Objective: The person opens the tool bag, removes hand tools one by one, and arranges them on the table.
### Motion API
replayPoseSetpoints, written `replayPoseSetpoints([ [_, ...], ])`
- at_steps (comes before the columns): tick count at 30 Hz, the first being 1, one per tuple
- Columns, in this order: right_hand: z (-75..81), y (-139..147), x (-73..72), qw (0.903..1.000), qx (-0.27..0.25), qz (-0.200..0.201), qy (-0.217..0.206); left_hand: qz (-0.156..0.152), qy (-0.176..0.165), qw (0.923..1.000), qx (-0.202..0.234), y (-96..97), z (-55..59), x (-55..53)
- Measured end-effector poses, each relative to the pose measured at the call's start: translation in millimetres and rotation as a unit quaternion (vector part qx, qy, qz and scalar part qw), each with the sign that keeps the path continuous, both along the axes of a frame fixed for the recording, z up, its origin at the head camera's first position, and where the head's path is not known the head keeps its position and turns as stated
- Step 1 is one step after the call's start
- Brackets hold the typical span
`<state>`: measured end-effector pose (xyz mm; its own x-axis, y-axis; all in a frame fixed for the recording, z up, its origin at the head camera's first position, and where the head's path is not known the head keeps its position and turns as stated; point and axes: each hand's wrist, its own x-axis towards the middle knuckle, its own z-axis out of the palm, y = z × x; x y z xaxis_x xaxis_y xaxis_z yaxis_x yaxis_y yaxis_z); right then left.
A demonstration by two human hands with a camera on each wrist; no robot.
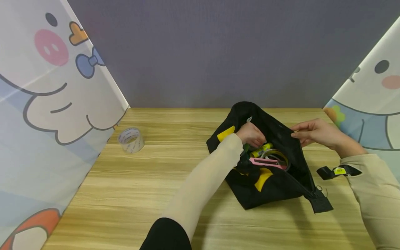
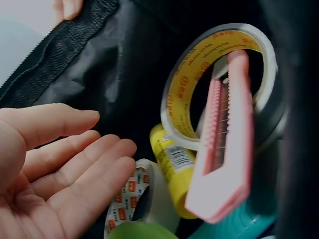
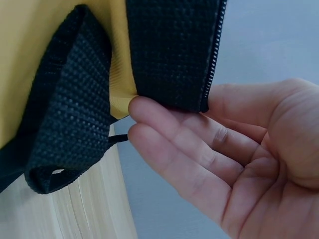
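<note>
A black zippered bag [image 1: 281, 191] with yellow patches lies unzipped on the table. Inside it my left hand [image 1: 251, 134] reaches down; in the left wrist view its fingers are extended, with nothing between them. Beside those fingers are a pink utility knife [image 2: 224, 164] lying across a tape roll [image 2: 182, 89], a yellow tube with a barcode [image 2: 174, 169], and a second tape roll [image 2: 162, 199]. Green [image 2: 139, 231] and teal [image 2: 254, 219] items are only partly visible. My right hand [image 1: 322, 133] pinches the zippered edge [image 3: 199, 89] between thumb and fingers, holding the mouth spread.
A clear tape roll [image 1: 137, 144] stands on the wood-grain table [image 1: 150, 180] at the left. A grey panel [image 1: 200, 55] rises behind, and cartoon-printed sheets [image 1: 62, 90] flank both sides. A black webbing loop [image 3: 75, 99] hangs from the bag near my right hand.
</note>
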<state>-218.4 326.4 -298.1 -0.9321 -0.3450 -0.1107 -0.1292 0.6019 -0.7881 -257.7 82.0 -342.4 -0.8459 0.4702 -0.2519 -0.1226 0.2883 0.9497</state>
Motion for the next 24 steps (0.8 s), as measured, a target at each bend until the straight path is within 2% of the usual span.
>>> replayPoseSetpoints([
  [7, -1.0, 2.2, 1.0, 1.0, -0.006, 0.0, 0.0, -0.039, -0.037, 0.9978, -0.039, 5.5, -8.8, 3.7],
  [12, -2.4, 3.4, 1.0, 1.0, -0.008, 0.002, 0.001, -0.055, -0.018, 0.9939, -0.094, 10.9, -14.5, 6.0],
  [18, -3.8, 3.9, 0.1, 1.0, -0.008, -0.002, -0.002, -0.086, 0.018, 0.98, -0.178, 15.6, -16.8, 8.3],
  [24, -3.4, 4.4, 0.5, 1.0, -0.009, 0.0, -0.003, -0.092, 0.025, 0.9753, -0.199, 15.2, -21.6, 6.0],
])
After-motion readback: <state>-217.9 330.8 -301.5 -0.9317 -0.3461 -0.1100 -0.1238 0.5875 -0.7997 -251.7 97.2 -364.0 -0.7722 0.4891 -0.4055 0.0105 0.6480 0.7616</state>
